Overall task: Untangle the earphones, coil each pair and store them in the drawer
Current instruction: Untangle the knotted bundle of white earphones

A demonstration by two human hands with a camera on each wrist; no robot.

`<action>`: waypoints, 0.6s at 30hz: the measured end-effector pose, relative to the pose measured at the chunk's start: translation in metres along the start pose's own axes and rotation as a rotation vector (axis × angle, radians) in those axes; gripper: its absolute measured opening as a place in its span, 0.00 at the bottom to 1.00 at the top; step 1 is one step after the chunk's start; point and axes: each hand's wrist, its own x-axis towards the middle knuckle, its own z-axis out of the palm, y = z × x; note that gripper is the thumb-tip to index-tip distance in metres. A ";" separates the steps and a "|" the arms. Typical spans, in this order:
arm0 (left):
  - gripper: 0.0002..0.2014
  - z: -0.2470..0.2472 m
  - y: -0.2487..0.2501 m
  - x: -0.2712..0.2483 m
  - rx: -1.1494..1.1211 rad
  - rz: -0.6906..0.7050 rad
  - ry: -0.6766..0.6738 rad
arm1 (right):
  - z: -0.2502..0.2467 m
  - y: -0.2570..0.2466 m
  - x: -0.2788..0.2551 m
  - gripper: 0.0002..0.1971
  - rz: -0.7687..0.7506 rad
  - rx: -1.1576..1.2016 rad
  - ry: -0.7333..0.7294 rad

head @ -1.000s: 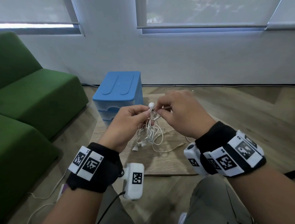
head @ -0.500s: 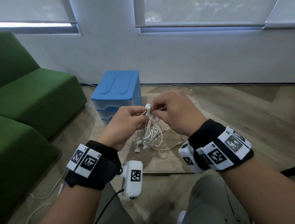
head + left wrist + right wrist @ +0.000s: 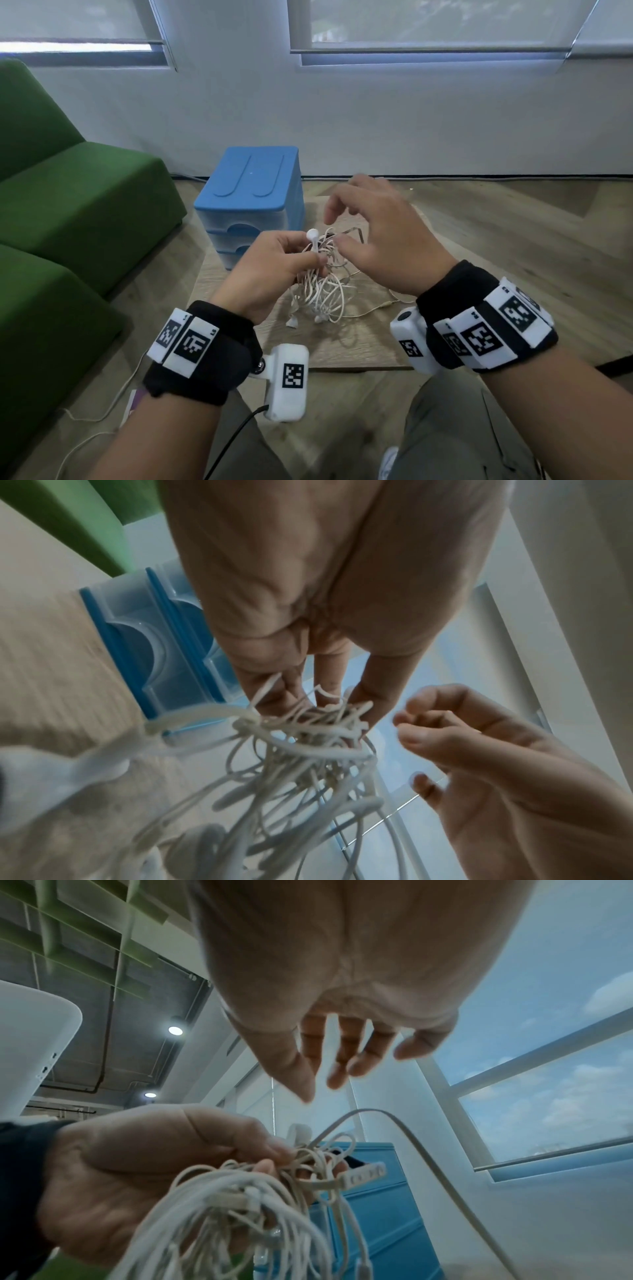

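Earphones [image 3: 323, 284] tangled, pinched in left hand [image 3: 270, 270] fingers, right hand [image 3: 387, 243] fingers spread, drawer unit [image 3: 251, 202] shut

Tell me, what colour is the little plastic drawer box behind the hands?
Blue plastic drawer box, clearest in the head view.

Green sofa [image 3: 68, 205], wood floor [image 3: 513, 240], white wall [image 3: 376, 120], seemingly blinded windows [image 3: 428, 24].
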 end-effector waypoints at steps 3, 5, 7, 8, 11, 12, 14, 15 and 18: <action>0.08 -0.001 0.001 0.000 -0.034 -0.004 -0.001 | -0.001 0.001 -0.008 0.06 -0.089 0.064 0.009; 0.13 0.001 0.003 0.000 -0.064 -0.012 0.010 | 0.003 0.005 -0.013 0.07 -0.081 0.042 -0.084; 0.20 0.003 0.005 0.001 -0.104 -0.036 0.045 | 0.010 0.013 -0.017 0.05 -0.040 -0.050 -0.175; 0.23 0.004 0.006 0.002 -0.121 -0.045 0.058 | 0.012 0.017 -0.018 0.04 -0.022 -0.090 -0.197; 0.27 0.004 0.007 -0.001 -0.153 -0.041 0.047 | 0.012 0.019 -0.019 0.02 -0.023 -0.081 -0.173; 0.29 0.003 0.007 -0.002 -0.163 -0.028 0.036 | 0.011 0.018 -0.019 0.03 -0.022 -0.042 -0.161; 0.31 0.001 0.009 -0.006 -0.151 0.016 -0.009 | 0.006 0.014 -0.017 0.04 0.027 0.085 -0.144; 0.30 0.001 0.009 -0.007 -0.127 0.040 -0.039 | 0.003 0.011 -0.016 0.05 0.080 0.180 -0.147; 0.15 0.003 0.010 -0.009 -0.075 0.105 -0.124 | -0.004 0.005 -0.008 0.05 0.291 0.610 -0.174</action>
